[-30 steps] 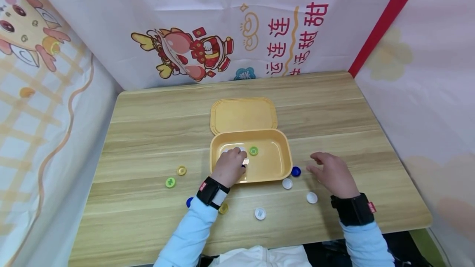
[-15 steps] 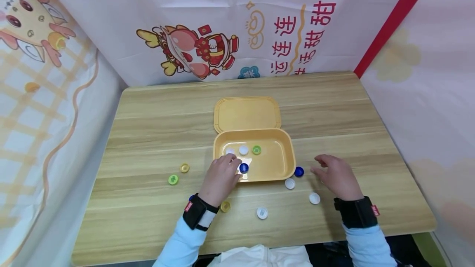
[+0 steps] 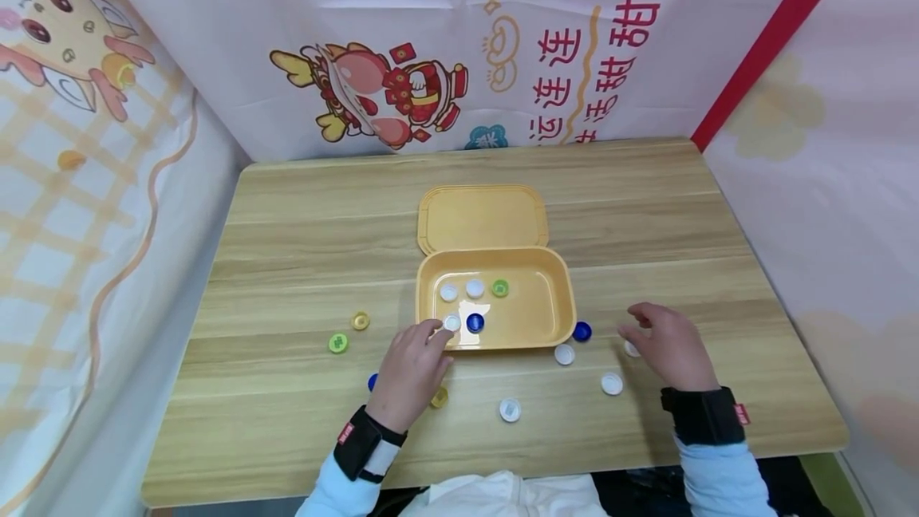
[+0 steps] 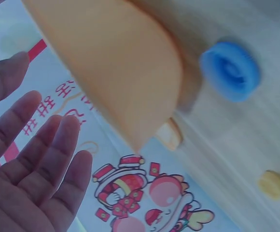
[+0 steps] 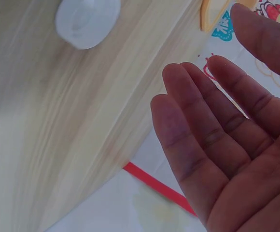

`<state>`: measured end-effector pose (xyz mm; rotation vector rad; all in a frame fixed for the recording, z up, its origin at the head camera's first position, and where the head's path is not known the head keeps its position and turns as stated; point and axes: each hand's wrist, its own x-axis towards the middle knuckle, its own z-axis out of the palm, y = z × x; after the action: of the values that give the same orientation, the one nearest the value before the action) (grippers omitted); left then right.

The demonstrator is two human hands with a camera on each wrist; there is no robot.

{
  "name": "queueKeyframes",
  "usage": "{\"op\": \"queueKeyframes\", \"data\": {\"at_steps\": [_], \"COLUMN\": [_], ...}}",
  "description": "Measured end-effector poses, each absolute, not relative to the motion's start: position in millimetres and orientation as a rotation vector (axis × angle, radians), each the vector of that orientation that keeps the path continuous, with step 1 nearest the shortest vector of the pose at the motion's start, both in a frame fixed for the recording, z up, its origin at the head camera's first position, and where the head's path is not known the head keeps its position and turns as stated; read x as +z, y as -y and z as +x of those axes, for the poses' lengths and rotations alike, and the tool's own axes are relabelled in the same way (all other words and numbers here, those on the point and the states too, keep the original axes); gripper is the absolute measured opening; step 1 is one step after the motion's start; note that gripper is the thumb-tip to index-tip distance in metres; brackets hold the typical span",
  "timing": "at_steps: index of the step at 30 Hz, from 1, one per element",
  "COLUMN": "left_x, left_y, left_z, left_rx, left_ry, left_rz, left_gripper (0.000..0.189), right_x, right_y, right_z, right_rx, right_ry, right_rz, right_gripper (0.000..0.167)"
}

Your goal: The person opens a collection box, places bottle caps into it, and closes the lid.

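Note:
My left hand (image 3: 411, 373) is over the near left rim of a yellow plastic box (image 3: 531, 340). Its fingers are relaxed and hold nothing in the left wrist view. Just past the fingertips, inside the box, lies a white bottle cap (image 3: 451, 322), with a blue bottle cap (image 3: 475, 323) beside it. Two more white caps (image 3: 475, 288) and a green cap (image 3: 500, 288) lie farther back in the box. To the right, my right hand (image 3: 671, 348) hovers over the table, loosely curved and holding nothing; a white cap (image 3: 632, 349) shows partly under its fingers.
The yellow lid (image 3: 483, 218) lies behind the box. Loose caps are scattered on the wooden table (image 3: 301, 246): green (image 3: 338, 343), yellow (image 3: 360, 321), blue (image 3: 582, 331) and white (image 3: 510, 410). A printed cloth (image 3: 402, 6) hangs at the back.
My left hand has drawn back toward the near left, out of the box, uncovering white caps and a blue cap inside. The right hand has shifted slightly right, and a white cap shows beneath it.

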<state>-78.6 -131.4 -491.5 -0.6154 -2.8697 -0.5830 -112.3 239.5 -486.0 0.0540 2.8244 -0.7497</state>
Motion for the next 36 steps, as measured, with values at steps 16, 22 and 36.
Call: {"op": "queueKeyframes", "data": {"at_steps": [16,22,36], "left_x": [-502.3,-506.0,-528.7], "left_y": [162.9,176.8,194.7], "left_z": [-61.7,-59.9,-60.8], "left_rx": [-0.598,-0.601,-0.588], "left_ry": [2.848,2.872,2.906], "left_rz": [-0.380,-0.314,-0.292], "left_gripper": [0.040,0.040,0.035], "right_x": [-511.3,-524.4,-526.6], "right_y": [-253.4,-253.8,-250.2], "right_z": [-111.6,-111.2,-112.1], "right_rx": [-0.689,-0.655,-0.631], "right_ry": [-2.770,-2.741,-2.700], "right_rz": [0.076,0.114,0.143], "right_gripper": [0.041,0.042,0.045]}}
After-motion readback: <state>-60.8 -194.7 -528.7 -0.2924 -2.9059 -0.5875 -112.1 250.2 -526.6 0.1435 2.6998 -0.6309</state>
